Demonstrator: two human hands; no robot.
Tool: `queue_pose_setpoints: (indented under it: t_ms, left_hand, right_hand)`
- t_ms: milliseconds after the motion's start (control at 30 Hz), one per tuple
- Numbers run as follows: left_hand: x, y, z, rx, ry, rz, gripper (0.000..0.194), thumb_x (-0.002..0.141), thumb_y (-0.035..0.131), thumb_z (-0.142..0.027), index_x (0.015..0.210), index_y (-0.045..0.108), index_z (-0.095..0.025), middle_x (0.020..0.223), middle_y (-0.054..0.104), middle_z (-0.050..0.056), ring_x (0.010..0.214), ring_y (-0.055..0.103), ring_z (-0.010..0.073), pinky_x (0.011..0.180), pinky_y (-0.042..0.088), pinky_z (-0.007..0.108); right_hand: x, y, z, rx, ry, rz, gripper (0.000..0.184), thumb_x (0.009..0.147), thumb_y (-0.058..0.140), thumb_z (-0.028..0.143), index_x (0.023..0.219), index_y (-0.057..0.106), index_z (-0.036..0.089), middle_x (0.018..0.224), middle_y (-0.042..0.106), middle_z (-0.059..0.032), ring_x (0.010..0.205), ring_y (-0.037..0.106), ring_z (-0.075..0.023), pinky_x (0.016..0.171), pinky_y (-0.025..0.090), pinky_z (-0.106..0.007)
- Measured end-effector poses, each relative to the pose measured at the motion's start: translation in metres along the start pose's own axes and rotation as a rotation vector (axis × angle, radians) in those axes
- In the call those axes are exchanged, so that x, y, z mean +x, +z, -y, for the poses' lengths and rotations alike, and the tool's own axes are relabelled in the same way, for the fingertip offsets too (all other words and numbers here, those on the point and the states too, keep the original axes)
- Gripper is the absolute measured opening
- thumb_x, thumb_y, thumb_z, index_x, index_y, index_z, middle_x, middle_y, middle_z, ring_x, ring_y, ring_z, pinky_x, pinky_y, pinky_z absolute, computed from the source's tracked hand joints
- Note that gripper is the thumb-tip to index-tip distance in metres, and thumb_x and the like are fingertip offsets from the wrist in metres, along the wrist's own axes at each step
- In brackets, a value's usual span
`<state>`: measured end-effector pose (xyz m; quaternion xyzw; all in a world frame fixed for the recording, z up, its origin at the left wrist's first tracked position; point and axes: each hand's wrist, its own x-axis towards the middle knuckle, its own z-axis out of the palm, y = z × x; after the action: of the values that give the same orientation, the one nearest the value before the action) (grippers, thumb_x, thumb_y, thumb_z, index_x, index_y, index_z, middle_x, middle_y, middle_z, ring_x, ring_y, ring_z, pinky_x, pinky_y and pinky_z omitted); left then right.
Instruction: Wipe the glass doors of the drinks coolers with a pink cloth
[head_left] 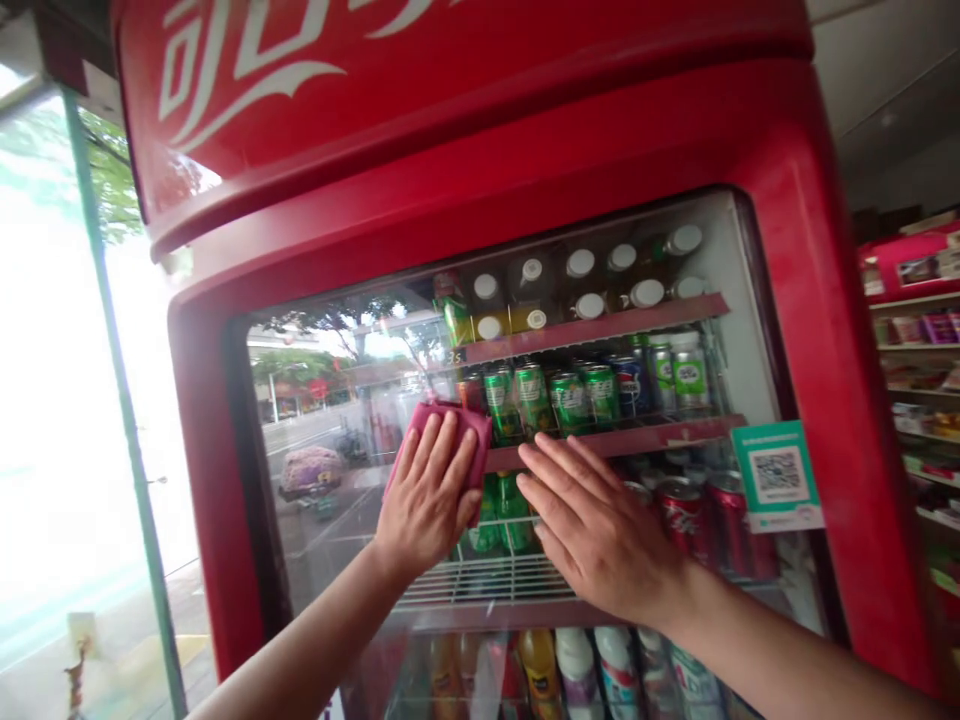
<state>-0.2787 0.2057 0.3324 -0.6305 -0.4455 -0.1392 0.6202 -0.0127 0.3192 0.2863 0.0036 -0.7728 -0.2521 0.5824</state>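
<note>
Pink cloth pressed on glass door of red drinks fridge, mid-height, left of centre, mostly covered by left hand, fingers flat, holding it against glass. Right hand open, palm flat on glass just beside. Green cans partly hidden behind hands. Street reflection obscured left of glass, shelves there hard to see. Bottom-row bottles cut off by picture edge. QR sticker on glass, right.
</note>
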Motion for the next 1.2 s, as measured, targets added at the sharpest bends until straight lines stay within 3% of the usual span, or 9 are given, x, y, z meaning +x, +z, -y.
queue_pose_setpoints:
  t_ms: [133, 300, 433, 633, 733, 800, 1033, 1133, 1200]
  left_hand:
    - [-0.004, -0.004, 0.032, 0.024, -0.133, -0.022, 0.090, 0.108, 0.057, -0.049, 0.182, 0.015, -0.019, 0.189, 0.016, 0.020, 0.177, 0.015, 0.0407, 0.142, 0.025, 0.065]
    - [0.105, -0.001, 0.070, -0.003, -0.532, -0.108, 0.081, 0.108, 0.055, -0.060, 0.178, 0.033, -0.027, 0.191, -0.006, 0.016, 0.176, 0.000, 0.0500, 0.139, 0.007, 0.079]
    - [0.159, 0.007, 0.048, -0.057, -0.558, -0.160, 0.081, 0.109, 0.053, -0.058, 0.179, 0.031, -0.023, 0.191, 0.001, 0.019, 0.177, 0.001, 0.0484, 0.141, 0.011, 0.074]
    - [0.080, 0.014, -0.026, -0.066, -0.074, -0.064, 0.097, 0.109, 0.056, -0.056, 0.182, 0.009, -0.014, 0.189, 0.013, 0.021, 0.178, 0.009, 0.0397, 0.144, 0.018, 0.062]
    - [0.037, 0.011, -0.029, -0.049, 0.113, -0.033, 0.100, 0.106, 0.061, -0.060, 0.181, 0.016, -0.011, 0.186, 0.025, 0.022, 0.177, 0.018, 0.0381, 0.145, 0.020, 0.056]
    - [0.035, 0.010, -0.016, -0.039, 0.078, -0.043, 0.100, 0.105, 0.063, -0.059, 0.180, 0.018, -0.010, 0.186, 0.025, 0.023, 0.177, 0.018, 0.0382, 0.145, 0.019, 0.055]
    - [0.177, 0.012, 0.021, -0.062, -0.513, -0.137, 0.093, 0.109, 0.049, -0.063, 0.178, 0.026, -0.006, 0.188, 0.017, 0.027, 0.178, 0.009, 0.0436, 0.144, 0.011, 0.065]
    - [0.211, 0.015, 0.005, -0.083, -0.497, -0.173, 0.090, 0.109, 0.049, -0.063, 0.178, 0.027, -0.009, 0.188, 0.017, 0.026, 0.178, 0.008, 0.0439, 0.143, 0.012, 0.067]
    - [0.200, 0.016, -0.017, -0.069, -0.378, -0.147, 0.088, 0.109, 0.049, -0.060, 0.178, 0.027, -0.011, 0.188, 0.017, 0.025, 0.178, 0.007, 0.0430, 0.143, 0.015, 0.067]
  right_hand:
    - [-0.006, 0.000, -0.007, 0.037, -0.025, 0.037, 0.045, 0.106, 0.061, 0.016, 0.151, 0.068, 0.012, 0.169, 0.061, -0.0165, 0.164, 0.051, -0.0329, 0.135, 0.049, -0.062]
    - [0.012, -0.010, -0.025, -0.013, 0.005, -0.016, 0.044, 0.108, 0.061, 0.020, 0.151, 0.067, 0.013, 0.169, 0.061, -0.0159, 0.166, 0.049, -0.0335, 0.137, 0.047, -0.062]
    - [0.019, -0.022, -0.035, -0.047, 0.034, -0.060, 0.047, 0.108, 0.062, 0.020, 0.154, 0.064, 0.015, 0.170, 0.060, -0.0152, 0.167, 0.047, -0.0316, 0.139, 0.044, -0.062]
    - [-0.001, -0.038, -0.034, -0.057, 0.010, -0.021, 0.045, 0.108, 0.061, 0.019, 0.153, 0.064, 0.014, 0.170, 0.060, -0.0149, 0.168, 0.045, -0.0307, 0.139, 0.043, -0.061]
    - [-0.011, -0.042, -0.034, -0.069, -0.033, 0.033, 0.043, 0.109, 0.061, 0.021, 0.150, 0.066, 0.011, 0.169, 0.061, -0.0163, 0.166, 0.048, -0.0325, 0.137, 0.046, -0.060]
    - [-0.016, -0.046, -0.036, -0.080, -0.048, 0.057, 0.042, 0.108, 0.060, 0.021, 0.148, 0.068, 0.009, 0.167, 0.063, -0.0170, 0.164, 0.051, -0.0336, 0.136, 0.049, -0.060]
    - [-0.019, -0.056, -0.045, -0.107, 0.037, 0.018, 0.043, 0.107, 0.060, 0.021, 0.149, 0.068, 0.012, 0.167, 0.064, -0.0157, 0.165, 0.050, -0.0314, 0.137, 0.047, -0.061]
    - [-0.019, -0.059, -0.044, -0.132, 0.072, -0.006, 0.044, 0.106, 0.061, 0.020, 0.149, 0.067, 0.010, 0.168, 0.062, -0.0170, 0.166, 0.048, -0.0325, 0.136, 0.047, -0.061]
    - [-0.022, -0.060, -0.044, -0.150, 0.080, -0.010, 0.046, 0.106, 0.061, 0.021, 0.150, 0.066, 0.009, 0.169, 0.061, -0.0177, 0.166, 0.047, -0.0339, 0.135, 0.048, -0.062]
